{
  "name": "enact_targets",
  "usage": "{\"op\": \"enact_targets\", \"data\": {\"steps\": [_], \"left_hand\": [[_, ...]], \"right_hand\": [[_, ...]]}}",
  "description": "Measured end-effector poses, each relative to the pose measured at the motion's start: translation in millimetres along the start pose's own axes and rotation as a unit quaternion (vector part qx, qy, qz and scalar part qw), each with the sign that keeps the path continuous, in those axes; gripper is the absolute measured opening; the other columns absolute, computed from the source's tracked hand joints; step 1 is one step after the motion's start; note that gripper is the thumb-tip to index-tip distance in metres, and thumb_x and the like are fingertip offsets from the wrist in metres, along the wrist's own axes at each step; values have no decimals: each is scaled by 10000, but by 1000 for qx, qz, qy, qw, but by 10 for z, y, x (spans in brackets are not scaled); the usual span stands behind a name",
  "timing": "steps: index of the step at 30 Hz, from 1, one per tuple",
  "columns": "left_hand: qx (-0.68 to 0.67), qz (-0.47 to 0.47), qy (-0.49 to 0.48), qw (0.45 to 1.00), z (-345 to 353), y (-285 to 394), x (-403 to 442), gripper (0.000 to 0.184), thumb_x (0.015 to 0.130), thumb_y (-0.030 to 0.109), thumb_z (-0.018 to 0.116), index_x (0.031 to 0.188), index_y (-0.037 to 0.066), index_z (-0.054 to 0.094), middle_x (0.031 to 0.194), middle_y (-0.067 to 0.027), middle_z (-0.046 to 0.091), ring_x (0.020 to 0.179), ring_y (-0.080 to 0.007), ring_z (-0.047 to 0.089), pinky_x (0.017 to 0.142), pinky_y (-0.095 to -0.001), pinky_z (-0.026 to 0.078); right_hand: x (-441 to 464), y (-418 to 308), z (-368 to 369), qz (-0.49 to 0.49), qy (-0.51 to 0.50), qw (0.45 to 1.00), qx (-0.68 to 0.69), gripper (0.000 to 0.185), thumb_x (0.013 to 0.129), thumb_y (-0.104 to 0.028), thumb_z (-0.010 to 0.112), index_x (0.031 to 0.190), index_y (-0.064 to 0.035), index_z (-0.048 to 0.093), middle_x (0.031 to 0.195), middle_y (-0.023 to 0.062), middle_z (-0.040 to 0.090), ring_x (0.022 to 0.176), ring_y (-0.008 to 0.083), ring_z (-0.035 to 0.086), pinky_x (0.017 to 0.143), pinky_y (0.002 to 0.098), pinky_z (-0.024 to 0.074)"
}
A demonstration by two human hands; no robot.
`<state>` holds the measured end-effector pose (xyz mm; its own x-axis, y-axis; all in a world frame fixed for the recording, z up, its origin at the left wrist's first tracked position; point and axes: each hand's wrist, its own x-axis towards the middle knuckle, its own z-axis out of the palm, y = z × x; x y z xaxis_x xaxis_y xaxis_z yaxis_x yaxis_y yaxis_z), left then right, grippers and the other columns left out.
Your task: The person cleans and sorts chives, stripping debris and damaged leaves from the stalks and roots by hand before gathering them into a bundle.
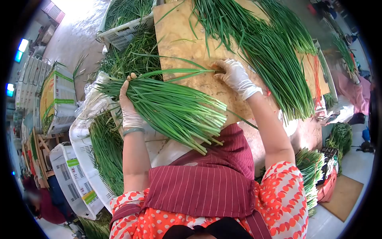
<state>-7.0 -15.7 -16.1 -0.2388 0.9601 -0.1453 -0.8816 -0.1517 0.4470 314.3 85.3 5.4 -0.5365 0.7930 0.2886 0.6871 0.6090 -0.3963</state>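
Observation:
My left hand [128,105], in a white glove with bare fingertips, is wrapped round a large bundle of green stalks [179,109]. The bundle's pale cut ends point right, over my apron. Above the wooden board [179,49], my right hand [235,77], gloved too, pinches the pale end of a few long stalks [185,71], whose leaves stretch left towards the bundle. A long heap of the same green stalks [266,51] lies across the board just right of my right hand.
White crates with greens stand at the top [123,38] and left [85,155]. Red ties [317,79] hang at the board's right edge. Tied bundles [310,171] are at the lower right. Another person [49,205] is at the lower left.

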Motion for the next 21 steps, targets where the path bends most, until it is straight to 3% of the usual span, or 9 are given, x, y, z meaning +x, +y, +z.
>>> {"op": "enact_targets", "data": {"steps": [1,2,3,6,10,12,16,21], "left_hand": [[7,1,15,1000,10,-4,-6,135,843,127,554,960,77,599,986,-22,641,964,-218,578,900,-406,464],[14,1,31,999,15,-6,-14,137,842,126,556,959,74,602,985,-28,644,956,-217,582,897,-403,467],[14,1,30,999,-4,-2,-8,137,842,126,556,959,74,602,985,-28,644,956,-217,582,897,-403,467],[12,-14,64,998,-37,4,21,145,843,134,557,961,70,611,967,-34,651,930,-219,595,878,-401,480],[35,-17,102,994,51,16,-40,159,848,145,549,968,67,618,956,-47,654,896,-228,611,848,-402,498],[38,-17,114,993,84,25,-49,165,848,148,547,971,66,620,957,-50,654,888,-230,614,837,-402,504],[47,-10,101,994,96,9,-50,176,846,156,548,976,64,621,957,-54,654,877,-229,617,828,-396,509],[55,-17,122,991,0,34,-27,183,844,148,550,980,47,618,948,-61,657,868,-226,619,816,-384,515]], "right_hand": [[-28,23,38,40,-8,997,68,219,695,-106,709,909,-83,668,814,121,633,802,312,595,705,388,478],[-58,58,111,-28,32,998,56,150,750,-125,620,897,-127,651,822,86,636,777,298,592,708,412,456],[-77,93,160,-29,32,998,55,150,750,-125,620,897,-127,651,822,86,636,777,298,592,708,412,456],[-98,139,260,-89,77,992,-47,23,786,-161,589,803,-146,588,815,72,608,763,272,578,651,397,438],[-136,70,225,18,40,994,-103,114,789,-184,603,895,-143,601,878,77,614,828,278,573,718,392,427],[-152,45,132,42,65,993,92,212,788,-209,619,987,-139,598,925,81,616,882,285,562,793,394,399],[-142,6,146,9,-14,1000,20,248,772,-210,639,1000,-117,602,958,80,614,926,293,550,799,410,399],[-144,-8,135,-19,11,999,-28,170,781,-155,603,942,-102,588,902,78,602,877,285,556,758,399,416]]}}
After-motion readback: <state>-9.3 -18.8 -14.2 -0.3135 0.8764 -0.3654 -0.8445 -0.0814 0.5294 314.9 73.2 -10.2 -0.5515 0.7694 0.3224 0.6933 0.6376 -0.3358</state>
